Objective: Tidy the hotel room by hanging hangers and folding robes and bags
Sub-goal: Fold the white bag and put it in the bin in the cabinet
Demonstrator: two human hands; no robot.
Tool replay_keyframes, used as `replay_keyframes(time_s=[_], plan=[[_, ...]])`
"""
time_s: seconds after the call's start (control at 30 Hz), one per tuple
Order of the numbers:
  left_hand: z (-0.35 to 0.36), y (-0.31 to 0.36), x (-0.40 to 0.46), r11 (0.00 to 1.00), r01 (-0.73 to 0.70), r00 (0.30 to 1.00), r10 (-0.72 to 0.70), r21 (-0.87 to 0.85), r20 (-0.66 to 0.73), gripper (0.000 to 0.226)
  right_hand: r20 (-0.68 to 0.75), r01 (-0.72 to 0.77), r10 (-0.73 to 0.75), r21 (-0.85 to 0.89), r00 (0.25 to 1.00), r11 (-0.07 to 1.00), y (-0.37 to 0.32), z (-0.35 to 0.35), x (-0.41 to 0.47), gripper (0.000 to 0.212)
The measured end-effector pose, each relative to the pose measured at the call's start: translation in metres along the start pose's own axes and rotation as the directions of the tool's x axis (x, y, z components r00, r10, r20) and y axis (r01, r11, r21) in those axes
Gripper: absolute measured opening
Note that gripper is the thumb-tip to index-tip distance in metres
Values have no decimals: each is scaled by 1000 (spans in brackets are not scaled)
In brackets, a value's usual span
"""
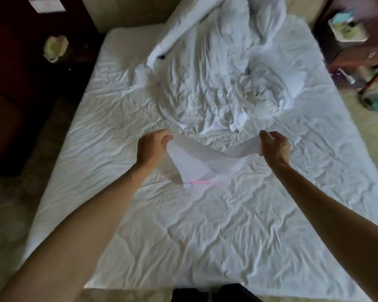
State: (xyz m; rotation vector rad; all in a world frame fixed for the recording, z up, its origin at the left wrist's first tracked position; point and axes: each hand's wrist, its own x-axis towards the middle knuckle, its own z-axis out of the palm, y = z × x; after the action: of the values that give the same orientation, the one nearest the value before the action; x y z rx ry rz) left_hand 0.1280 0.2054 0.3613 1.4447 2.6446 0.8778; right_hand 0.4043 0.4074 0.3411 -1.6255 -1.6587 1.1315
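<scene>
A thin white bag (201, 159) with a pink drawstring at its lower edge hangs stretched between my two hands above the bed (205, 225). My left hand (153, 149) pinches the bag's left top corner. My right hand (275, 148) pinches its right top corner. The middle of the bag sags and twists, and its lower tip touches the wrinkled white sheet. No hanger or robe is clearly visible.
A rumpled white duvet (216, 68) is heaped over the far half of the bed. A dark wooden nightstand (354, 46) with small items on it stands at the far right. A bin (375, 101) sits on the floor beside it. Dark furniture fills the left side.
</scene>
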Motion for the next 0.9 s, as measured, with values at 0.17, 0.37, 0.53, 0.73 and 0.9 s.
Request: replay_keyframes(time_s=[0.17,0.37,0.53,0.73,0.9], plan=[[-88,18,20,1000,0,993,-1,-10,-115,11,-98,104,-102,18,990,994,-71,-57,8,43],[-107,25,1,1000,-13,994,11,-18,-110,12,-95,51,-49,17,994,999,-67,-67,-12,45],[-64,-3,-58,998,29,999,-30,57,18,9,-42,-85,85,-5,996,996,3,-53,-46,39],[31,-53,-164,979,172,947,-195,109,256,10,63,-287,302,-179,951,941,149,-16,-90,45],[128,-100,-265,961,230,858,-274,152,434,8,118,-382,451,-369,885,847,297,10,-123,48]])
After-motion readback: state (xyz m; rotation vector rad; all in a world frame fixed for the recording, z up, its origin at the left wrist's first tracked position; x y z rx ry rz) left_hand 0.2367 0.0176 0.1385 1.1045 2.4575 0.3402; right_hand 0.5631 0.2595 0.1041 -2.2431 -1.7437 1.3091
